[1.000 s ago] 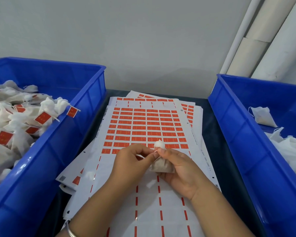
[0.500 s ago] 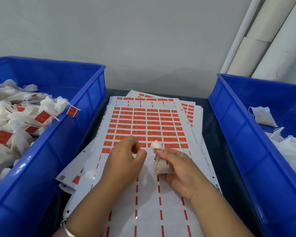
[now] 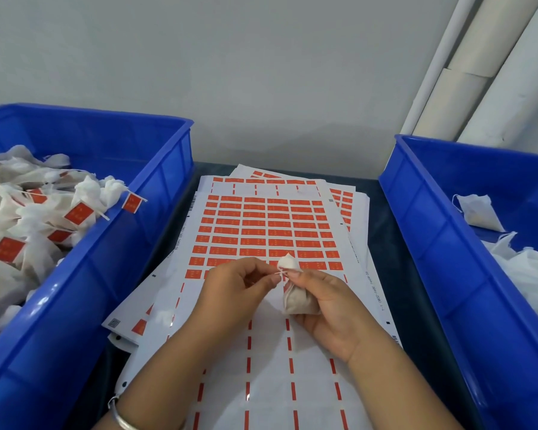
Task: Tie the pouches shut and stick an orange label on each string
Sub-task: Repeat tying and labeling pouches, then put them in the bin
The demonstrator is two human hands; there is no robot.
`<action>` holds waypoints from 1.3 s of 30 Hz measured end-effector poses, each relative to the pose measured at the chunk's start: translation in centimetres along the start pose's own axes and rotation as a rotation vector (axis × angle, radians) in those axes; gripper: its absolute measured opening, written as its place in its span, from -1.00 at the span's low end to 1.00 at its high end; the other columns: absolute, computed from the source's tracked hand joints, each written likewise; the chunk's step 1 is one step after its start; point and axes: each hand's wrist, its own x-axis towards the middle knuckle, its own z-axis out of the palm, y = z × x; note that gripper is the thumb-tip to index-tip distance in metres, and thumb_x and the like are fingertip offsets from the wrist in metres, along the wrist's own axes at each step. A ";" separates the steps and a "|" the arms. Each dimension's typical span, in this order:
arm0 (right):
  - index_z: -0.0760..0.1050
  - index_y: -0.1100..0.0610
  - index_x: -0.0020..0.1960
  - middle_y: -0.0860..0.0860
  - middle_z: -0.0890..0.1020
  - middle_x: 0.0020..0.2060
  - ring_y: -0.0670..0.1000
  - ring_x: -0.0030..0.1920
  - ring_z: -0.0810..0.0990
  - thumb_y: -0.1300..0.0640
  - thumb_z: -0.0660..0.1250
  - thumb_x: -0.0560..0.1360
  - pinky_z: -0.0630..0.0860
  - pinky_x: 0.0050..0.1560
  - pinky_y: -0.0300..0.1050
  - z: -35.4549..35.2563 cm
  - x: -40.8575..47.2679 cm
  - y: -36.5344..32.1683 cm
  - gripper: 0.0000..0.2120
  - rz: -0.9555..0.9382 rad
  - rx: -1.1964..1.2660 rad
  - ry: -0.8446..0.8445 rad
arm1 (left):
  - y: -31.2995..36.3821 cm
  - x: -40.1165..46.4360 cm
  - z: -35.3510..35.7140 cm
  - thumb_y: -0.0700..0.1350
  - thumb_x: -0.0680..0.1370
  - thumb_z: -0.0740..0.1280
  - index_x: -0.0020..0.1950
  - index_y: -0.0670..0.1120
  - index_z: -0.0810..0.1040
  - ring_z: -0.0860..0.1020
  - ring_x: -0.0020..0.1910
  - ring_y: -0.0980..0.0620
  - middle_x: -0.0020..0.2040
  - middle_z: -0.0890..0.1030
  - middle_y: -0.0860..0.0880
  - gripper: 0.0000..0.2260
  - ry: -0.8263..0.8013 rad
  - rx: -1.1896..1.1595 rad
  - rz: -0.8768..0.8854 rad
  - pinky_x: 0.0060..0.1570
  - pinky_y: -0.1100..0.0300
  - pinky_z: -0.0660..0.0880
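Note:
My right hand [image 3: 326,302] grips a small white pouch [image 3: 297,301] upright above the label sheets, its gathered top [image 3: 288,262] poking up past my fingers. My left hand [image 3: 239,290] pinches the pouch's thin string [image 3: 278,273] right at the neck. Under both hands lies a stack of white sheets with rows of orange labels [image 3: 267,231]; the nearer part of the top sheet shows only bare backing and orange strips.
A blue bin [image 3: 112,243] on the left holds several tied pouches with orange labels [image 3: 78,214]. A blue bin [image 3: 432,243] on the right holds loose white pouches [image 3: 479,212]. White pipes [image 3: 466,72] run up the wall at the back right.
My left hand drew away to the left from the pouch neck, then came back and now pinches the string there. The pouch has stayed in my right hand.

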 end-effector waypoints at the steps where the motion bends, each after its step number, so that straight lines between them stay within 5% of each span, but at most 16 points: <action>1: 0.71 -0.07 -0.19 0.01 0.71 -0.12 0.07 0.01 0.62 0.19 0.41 0.44 0.63 -0.10 -0.09 0.0 0.0 0.0 -0.82 -0.008 0.000 0.006 | 0.0 0.1 -0.2 -0.05 0.47 0.39 -0.23 0.24 0.49 0.55 -0.25 0.28 -0.28 0.56 0.29 -0.81 0.020 0.022 -0.001 -0.37 0.54 0.40; 5: 0.71 -0.10 -0.15 -0.08 0.71 -0.12 0.07 0.03 0.59 0.17 0.46 0.27 0.60 -0.15 -0.18 0.2 -0.1 -0.2 -0.77 0.018 -0.003 -0.066 | 0.2 0.5 -1.0 -0.07 0.48 0.37 -0.25 0.23 0.46 0.53 -0.25 0.23 -0.26 0.53 0.30 -0.79 0.123 0.053 -0.014 -0.31 0.52 0.34; 11: 0.70 -0.05 -0.03 -0.08 0.69 -0.05 -0.05 -0.17 0.62 0.31 0.37 0.46 0.56 -0.11 -0.17 0.2 -1.1 -0.6 -0.71 0.087 -0.250 -0.252 | 0.2 0.5 -1.6 -0.09 0.48 0.37 -0.25 0.22 0.49 0.53 -0.21 0.24 -0.23 0.54 0.29 -0.79 0.230 -0.039 -0.044 -0.27 0.47 0.35; 16: 0.66 -0.04 0.09 -0.08 0.65 0.09 0.05 0.11 0.57 -0.03 0.47 0.33 0.50 0.25 0.07 -0.3 -1.4 -1.0 -0.67 0.036 -0.332 -0.347 | 0.2 0.3 -1.9 0.01 0.39 0.38 -0.25 0.27 0.53 0.57 -0.19 0.25 -0.28 0.60 0.30 -0.87 0.075 -0.080 0.031 -0.27 0.49 0.43; 20: 0.69 0.03 -0.07 0.05 0.66 -0.10 0.09 -0.01 0.62 -0.17 0.23 0.48 0.54 0.19 0.05 -0.4 -1.4 -0.8 -0.64 -0.014 -0.299 -0.290 | 0.2 0.1 -1.7 -0.08 0.41 0.40 -0.25 0.30 0.52 0.52 -0.16 0.35 -0.28 0.55 0.42 -0.76 0.005 -0.007 0.127 -0.23 0.55 0.41; 22: 0.68 0.03 -0.15 0.02 0.67 -0.19 0.02 -0.10 0.66 -0.07 0.27 0.44 0.54 0.13 -0.06 -0.4 -1.2 -0.6 -0.74 -0.042 -0.300 -0.277 | 0.4 0.1 -1.6 0.00 0.38 0.36 -0.24 0.31 0.51 0.51 -0.15 0.37 -0.30 0.53 0.45 -0.84 -0.006 0.017 0.143 -0.22 0.56 0.40; 25: 0.69 0.04 -0.19 0.01 0.67 -0.26 0.01 -0.21 0.66 0.01 0.35 0.36 0.53 0.20 0.03 -0.3 -1.0 -0.5 -0.83 -0.074 -0.268 -0.250 | 0.5 0.2 -1.8 0.11 0.30 0.30 -0.22 0.32 0.51 0.51 -0.14 0.37 -0.27 0.53 0.47 -0.90 0.008 0.005 0.132 -0.22 0.57 0.40; 29: 0.70 -0.01 -0.14 -0.01 0.68 -0.25 0.02 -0.27 0.65 0.00 0.39 0.32 0.54 0.19 0.08 -0.3 -0.6 -0.1 -0.83 -0.042 -0.222 -0.200 | -0.4 0.9 -1.9 0.06 0.39 0.39 -0.19 0.25 0.58 0.56 -0.20 0.26 -0.25 0.59 0.33 -0.94 0.206 -0.012 -0.041 -0.34 0.48 0.46; 33: 0.70 0.01 -0.14 0.03 0.67 -0.28 0.01 -0.31 0.64 0.00 0.41 0.31 0.52 0.18 0.13 -0.6 -0.2 0.3 -0.82 0.019 -0.177 -0.167 | -2.5 1.9 -2.1 0.00 0.47 0.40 0.13 0.13 0.59 0.54 -0.12 0.20 0.13 0.59 0.14 -0.77 0.240 0.200 -0.301 -0.04 0.20 0.56; 39: 0.70 0.05 -0.16 0.07 0.66 -0.28 0.02 -0.35 0.63 0.03 0.43 0.28 0.56 -0.04 0.01 -0.6 -0.2 0.3 -0.82 0.021 -0.110 -0.135 | -3.6 1.7 -0.9 0.25 0.45 0.31 0.40 0.16 0.34 0.28 0.42 0.07 0.47 0.24 0.18 -0.46 -0.081 0.602 -0.207 0.33 0.01 0.28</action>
